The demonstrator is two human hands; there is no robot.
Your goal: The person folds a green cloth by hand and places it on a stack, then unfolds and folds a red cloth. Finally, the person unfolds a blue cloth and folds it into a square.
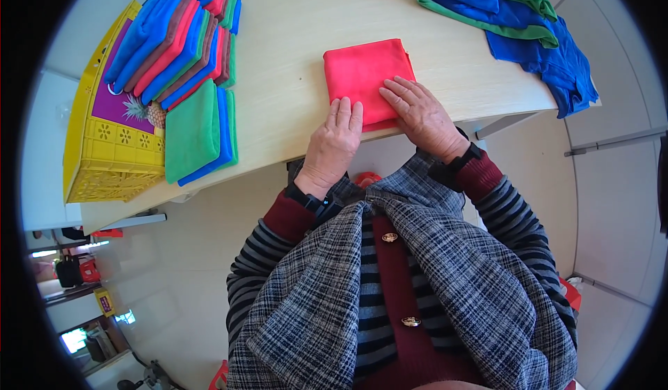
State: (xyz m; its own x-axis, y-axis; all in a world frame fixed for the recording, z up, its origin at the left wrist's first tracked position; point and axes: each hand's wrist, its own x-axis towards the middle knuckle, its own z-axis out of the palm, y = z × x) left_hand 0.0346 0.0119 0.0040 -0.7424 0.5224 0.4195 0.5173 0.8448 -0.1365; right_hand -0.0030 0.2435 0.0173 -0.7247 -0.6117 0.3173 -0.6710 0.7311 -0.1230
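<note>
A red cloth [365, 73], folded into a neat square, lies near the front edge of the table. My left hand [334, 141] rests its fingertips on the cloth's lower left part, fingers stretched out and held side by side. Flat on the lower right side of the same cloth is my right hand [419, 112], its fingers extended. Neither hand grips anything; both press on the cloth from above.
Leaning stacks of folded blue, red, brown and green cloths [184, 49] stand at the left beside a yellow basket [115, 153]. In front of them lie folded green cloths [191, 129]. Loose blue and green cloths [529, 49] hang over the table's right edge.
</note>
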